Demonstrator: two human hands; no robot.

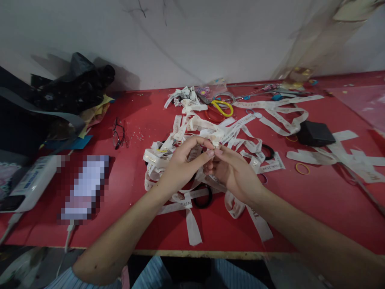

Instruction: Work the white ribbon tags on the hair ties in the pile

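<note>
Both hands meet above a loose pile of printed white ribbon [156, 158] on the red table. My left hand [188, 154] is closed in a pinch, thumb and forefinger on a gathered bit of white ribbon [215, 140]. From the other side my right hand [237, 170] pinches the same piece, its thumb tip almost touching the left thumb. The lower fingers partly hide what lies between the hands. Black hair ties [203, 205] lie among the ribbon strips, one near my right wrist and one below the hands.
Scissors [223, 108] with yellow and red handles lie behind the pile. Eyeglasses [119, 134] and a blurred-out phone [86, 186] on a cable are at left. A black box [316, 133], a yellow band [302, 168] and more ribbon lie at right. A wall [186, 44] rises behind.
</note>
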